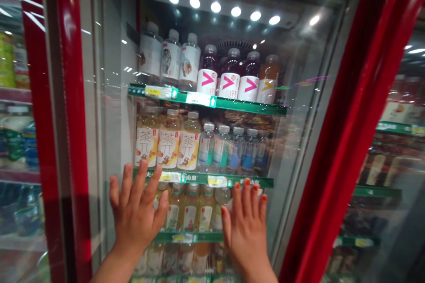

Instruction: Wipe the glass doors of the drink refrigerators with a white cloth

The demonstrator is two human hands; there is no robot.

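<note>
Both of my hands are raised in front of the glass door (302, 110) of a red-framed drinks fridge. My left hand (136, 212) is spread, palm toward the glass, before the lower left shelves. My right hand (247, 230) has its fingers stretched upward, with red on the nails, before the lower right shelves. Neither holds anything; whether they touch the glass I cannot tell. Behind the door, tea bottles (168, 143) with white and yellow labels stand just above my left hand. Small clear bottles (222, 148) stand above my right hand.
On the top shelf are tall clear bottles (171, 57) and purple drink bottles (230, 73). Green price rails (245, 105) edge the shelves. Red door frames (345, 141) rise on both sides, with more stocked shelves (20, 172) to the left and right.
</note>
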